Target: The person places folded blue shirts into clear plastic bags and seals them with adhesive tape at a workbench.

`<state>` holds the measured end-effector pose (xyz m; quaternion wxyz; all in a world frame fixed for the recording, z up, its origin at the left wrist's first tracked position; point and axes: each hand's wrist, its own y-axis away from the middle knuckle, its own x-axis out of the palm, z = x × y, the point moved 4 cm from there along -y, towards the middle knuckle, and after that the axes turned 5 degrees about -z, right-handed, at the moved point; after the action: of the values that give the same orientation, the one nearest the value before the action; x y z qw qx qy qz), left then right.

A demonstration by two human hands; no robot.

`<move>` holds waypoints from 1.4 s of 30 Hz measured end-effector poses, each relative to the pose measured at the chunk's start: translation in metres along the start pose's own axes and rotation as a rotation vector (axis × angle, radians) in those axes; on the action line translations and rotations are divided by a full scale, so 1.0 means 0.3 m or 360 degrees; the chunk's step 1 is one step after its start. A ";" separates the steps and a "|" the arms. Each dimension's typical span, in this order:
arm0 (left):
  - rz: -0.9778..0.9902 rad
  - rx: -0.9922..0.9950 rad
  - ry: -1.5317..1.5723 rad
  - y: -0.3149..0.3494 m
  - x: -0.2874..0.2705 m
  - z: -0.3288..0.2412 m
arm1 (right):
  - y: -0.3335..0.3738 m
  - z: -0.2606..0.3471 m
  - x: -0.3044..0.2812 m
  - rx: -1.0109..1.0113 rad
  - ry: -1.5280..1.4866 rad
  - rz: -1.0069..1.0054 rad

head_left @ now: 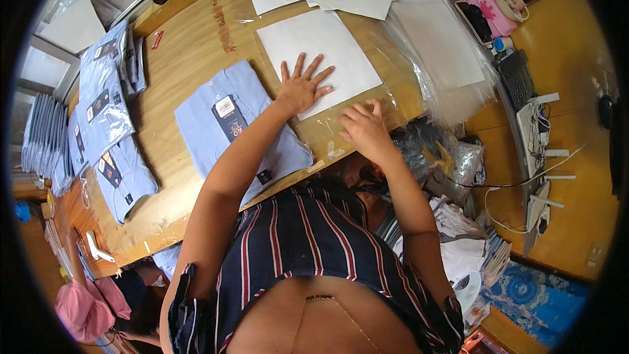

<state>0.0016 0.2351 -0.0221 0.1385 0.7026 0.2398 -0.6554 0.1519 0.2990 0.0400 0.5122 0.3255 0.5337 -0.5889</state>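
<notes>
The left hand (303, 93) lies open, fingers spread, on a white sheet (344, 46). The right hand (363, 130) is curled just beside it; whether it grips anything cannot be told. Left of them, a folded shirt (204, 136) seems unbagged; farther left, bagged shirts (118, 118) look finished.

The person here has their left hand (304, 89) spread flat on a rectangular white sheet (346, 56) on the yellow-brown wooden desk (177, 59); their right hand (365, 131), fingers curled, is near it. A folded pale-blue shirt (202, 121) lies leftward, beyond it clear-bagged pale-blue shirts (113, 130).
</notes>
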 end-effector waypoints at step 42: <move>-0.0005 -0.0033 -0.0032 -0.011 0.024 -0.041 | 0.211 -0.026 -0.005 0.0261 0.0317 -0.0575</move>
<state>0.0107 0.2452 -0.0276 0.1470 0.6943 0.2462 -0.6601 0.2112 0.3128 0.0211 0.3148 0.3216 0.5817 -0.6775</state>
